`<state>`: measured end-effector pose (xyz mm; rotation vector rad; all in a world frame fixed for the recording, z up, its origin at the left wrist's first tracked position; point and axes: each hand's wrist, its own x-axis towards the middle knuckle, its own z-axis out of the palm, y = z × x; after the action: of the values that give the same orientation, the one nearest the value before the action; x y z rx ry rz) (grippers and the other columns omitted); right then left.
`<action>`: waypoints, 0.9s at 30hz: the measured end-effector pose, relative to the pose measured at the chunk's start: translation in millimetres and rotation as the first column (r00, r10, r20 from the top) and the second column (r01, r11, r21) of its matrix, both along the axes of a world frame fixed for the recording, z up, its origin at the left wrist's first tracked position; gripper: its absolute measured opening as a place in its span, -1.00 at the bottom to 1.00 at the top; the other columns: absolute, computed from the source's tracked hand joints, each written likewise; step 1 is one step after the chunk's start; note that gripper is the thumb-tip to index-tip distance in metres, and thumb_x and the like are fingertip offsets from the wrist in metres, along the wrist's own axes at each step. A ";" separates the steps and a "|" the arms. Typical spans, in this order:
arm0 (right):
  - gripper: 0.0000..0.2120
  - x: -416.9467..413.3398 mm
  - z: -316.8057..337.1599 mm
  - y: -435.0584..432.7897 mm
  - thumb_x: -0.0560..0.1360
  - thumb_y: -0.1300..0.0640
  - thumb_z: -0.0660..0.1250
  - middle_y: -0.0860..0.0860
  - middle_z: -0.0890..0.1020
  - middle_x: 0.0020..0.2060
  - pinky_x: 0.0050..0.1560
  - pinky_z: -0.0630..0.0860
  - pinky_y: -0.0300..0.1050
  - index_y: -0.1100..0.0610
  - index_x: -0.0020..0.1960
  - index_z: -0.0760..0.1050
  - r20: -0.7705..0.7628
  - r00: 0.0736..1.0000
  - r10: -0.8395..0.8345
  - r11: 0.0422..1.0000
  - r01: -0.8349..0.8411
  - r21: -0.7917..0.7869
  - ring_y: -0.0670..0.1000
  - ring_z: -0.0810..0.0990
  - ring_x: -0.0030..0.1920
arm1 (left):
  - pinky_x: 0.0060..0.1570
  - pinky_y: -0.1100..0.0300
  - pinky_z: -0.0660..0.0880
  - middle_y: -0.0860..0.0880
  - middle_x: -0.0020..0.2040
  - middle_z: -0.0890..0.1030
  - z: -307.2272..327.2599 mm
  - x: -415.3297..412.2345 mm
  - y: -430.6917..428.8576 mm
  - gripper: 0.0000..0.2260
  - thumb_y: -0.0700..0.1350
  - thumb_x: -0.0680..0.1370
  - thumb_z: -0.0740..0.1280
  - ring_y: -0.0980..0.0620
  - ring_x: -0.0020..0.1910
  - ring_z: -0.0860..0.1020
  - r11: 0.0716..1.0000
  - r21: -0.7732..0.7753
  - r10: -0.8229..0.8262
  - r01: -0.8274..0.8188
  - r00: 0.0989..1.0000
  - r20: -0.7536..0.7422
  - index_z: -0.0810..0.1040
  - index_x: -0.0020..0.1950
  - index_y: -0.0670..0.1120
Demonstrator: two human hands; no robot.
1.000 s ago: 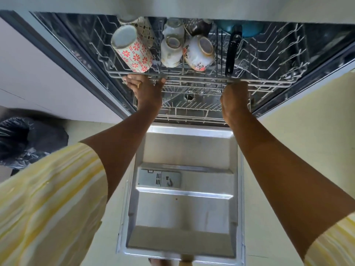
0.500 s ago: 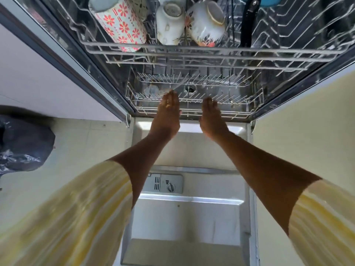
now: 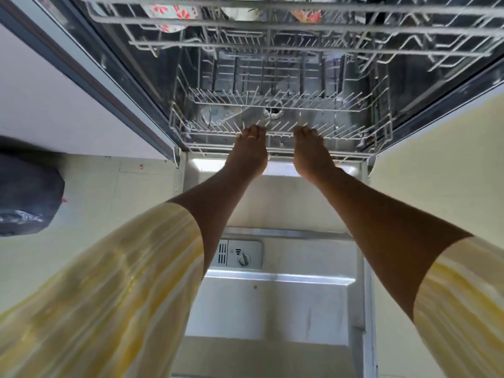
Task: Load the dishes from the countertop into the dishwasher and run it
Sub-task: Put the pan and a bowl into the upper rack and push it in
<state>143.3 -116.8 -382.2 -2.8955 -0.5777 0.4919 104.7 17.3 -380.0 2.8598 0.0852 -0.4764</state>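
In the head view, the dishwasher (image 3: 128,66) is seen open, with its door (image 3: 272,309) folded down flat at the near side. The left hand (image 3: 248,152) and right hand (image 3: 311,152) are set side by side on the near rim of the lower rack (image 3: 354,137), fingers curled over its wire. Flowered mugs (image 3: 174,10) are held in the upper rack (image 3: 272,31) at the far edge, largely cut off. A dark bag (image 3: 27,192) lies on the floor at left.

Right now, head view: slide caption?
Left hand and right hand grip the front of the white wire lower rack above the open steel dishwasher door.
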 end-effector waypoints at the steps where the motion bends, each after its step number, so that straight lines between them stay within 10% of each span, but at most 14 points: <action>1: -0.53 -10.2 -2.4 -2.7 0.46 0.37 0.01 0.36 0.37 0.27 0.30 0.24 0.12 0.44 0.36 0.21 0.027 1.000 0.002 0.999 -0.003 0.036 0.31 0.34 0.29 | 0.42 0.07 0.08 -0.26 0.47 0.17 1.3 -8.5 -2.1 -0.48 -0.33 0.54 0.06 -0.18 0.45 0.15 1.000 0.004 -0.006 0.006 1.000 -0.015 0.04 0.49 -0.30; 18: -0.44 -155.1 11.5 -32.4 0.47 0.40 0.12 0.23 0.26 0.38 0.39 0.11 -0.04 0.34 0.45 0.08 -0.146 0.987 -0.064 0.998 0.064 -0.005 0.18 0.20 0.39 | 0.36 0.11 0.13 -0.21 0.41 0.26 10.0 -149.6 -32.8 -0.49 -0.30 0.53 0.07 -0.15 0.38 0.24 0.998 0.030 -0.055 0.058 0.994 -0.095 0.08 0.48 -0.28; 23: -0.52 -207.3 5.3 -42.4 0.33 0.53 0.22 0.38 0.49 0.12 0.20 0.42 0.12 0.47 0.26 0.36 -0.109 0.989 -0.100 0.989 0.110 0.097 0.37 0.46 0.18 | 0.38 0.13 0.15 -0.20 0.38 0.29 7.8 -199.7 -40.2 -0.49 -0.26 0.54 0.15 -0.14 0.37 0.26 0.998 -0.038 -0.049 0.047 0.996 -0.073 0.12 0.47 -0.26; 27: -0.49 -237.0 10.5 -47.6 0.49 0.46 0.12 0.32 0.30 0.37 0.45 0.13 0.04 0.38 0.43 0.14 -0.197 0.977 -0.083 0.991 0.102 0.089 0.25 0.21 0.43 | 0.47 0.08 0.10 -0.22 0.47 0.19 9.4 -231.0 -47.7 -0.50 -0.29 0.58 0.08 -0.15 0.47 0.15 0.997 -0.075 -0.016 0.008 0.993 -0.114 0.03 0.51 -0.26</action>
<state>-93.7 -164.4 -371.7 -2.7250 -0.4236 0.6999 -126.3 -30.3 -370.6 2.7606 0.0689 -0.6324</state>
